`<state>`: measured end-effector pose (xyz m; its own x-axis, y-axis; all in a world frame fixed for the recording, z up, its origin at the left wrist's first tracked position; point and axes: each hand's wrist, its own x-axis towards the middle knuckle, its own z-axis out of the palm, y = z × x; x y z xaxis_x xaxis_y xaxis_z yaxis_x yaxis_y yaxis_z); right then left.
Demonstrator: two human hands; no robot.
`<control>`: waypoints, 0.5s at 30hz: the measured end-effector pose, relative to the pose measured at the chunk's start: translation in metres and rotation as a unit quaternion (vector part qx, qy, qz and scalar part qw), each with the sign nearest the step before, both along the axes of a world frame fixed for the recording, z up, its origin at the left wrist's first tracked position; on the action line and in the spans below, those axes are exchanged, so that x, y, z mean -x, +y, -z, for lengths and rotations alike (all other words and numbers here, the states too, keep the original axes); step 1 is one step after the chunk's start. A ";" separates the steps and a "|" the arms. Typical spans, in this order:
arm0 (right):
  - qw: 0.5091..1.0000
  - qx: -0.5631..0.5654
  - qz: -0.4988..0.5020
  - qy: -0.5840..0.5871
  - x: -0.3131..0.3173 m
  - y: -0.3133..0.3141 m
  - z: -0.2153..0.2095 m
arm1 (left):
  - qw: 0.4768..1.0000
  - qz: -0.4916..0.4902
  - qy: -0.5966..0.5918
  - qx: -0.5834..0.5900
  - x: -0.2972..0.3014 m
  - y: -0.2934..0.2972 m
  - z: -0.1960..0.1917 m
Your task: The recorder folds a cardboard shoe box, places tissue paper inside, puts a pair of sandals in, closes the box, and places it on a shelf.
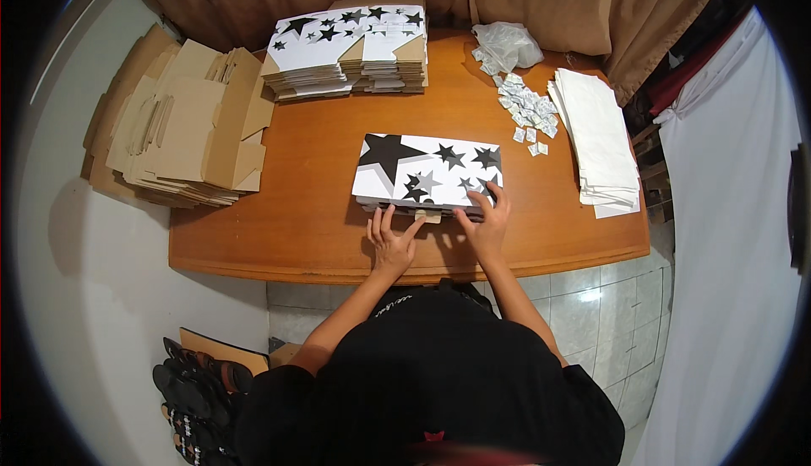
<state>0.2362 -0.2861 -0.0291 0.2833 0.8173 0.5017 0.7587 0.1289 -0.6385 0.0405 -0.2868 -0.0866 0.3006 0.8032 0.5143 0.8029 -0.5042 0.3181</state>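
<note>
In front of me on the table lies a cardboard box (397, 180), its white lid printed with black and grey stars. A small brown cardboard tab (429, 217) sticks out from the middle of its front side. My left hand (394, 245) is at the front left of the box, fingers apart, fingertips at the front edge and thumb beside the tab. At the front right corner, my right hand (486, 228) grips the box, with fingers over the lid and the thumb at the front edge. The inside of the box is hidden.
Star-printed folded cartons (312, 54) are stacked at the back, with brown flat cartons (186, 132) at the left. Small white packets (530, 107) lie loose beside a clear plastic bag (511, 45). White sheets (596, 136) are piled at the right. Sandals (190, 386) stand low at left.
</note>
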 end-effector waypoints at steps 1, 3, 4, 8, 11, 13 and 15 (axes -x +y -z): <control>1.000 0.001 0.009 0.003 0.002 -0.001 0.002 | 1.000 -0.001 0.000 -0.001 0.000 0.000 0.000; 1.000 0.002 0.018 0.006 0.004 -0.001 0.007 | 1.000 0.003 0.014 0.012 0.000 0.002 0.001; 1.000 -0.007 0.021 0.004 0.004 -0.001 0.009 | 1.000 0.003 0.014 0.012 0.001 0.003 0.001; 0.999 -0.025 0.024 0.003 0.005 -0.002 0.014 | 0.999 0.026 0.028 0.037 0.004 0.007 0.002; 0.999 -0.036 0.026 -0.021 0.004 -0.002 0.016 | 0.998 0.041 0.031 0.041 0.006 0.010 0.003; 0.998 -0.042 0.027 -0.026 0.004 -0.002 0.018 | 0.998 0.049 0.032 0.039 0.007 0.013 0.001; 0.998 -0.047 0.029 -0.031 0.003 -0.002 0.022 | 0.997 0.064 0.024 0.047 0.008 0.016 -0.003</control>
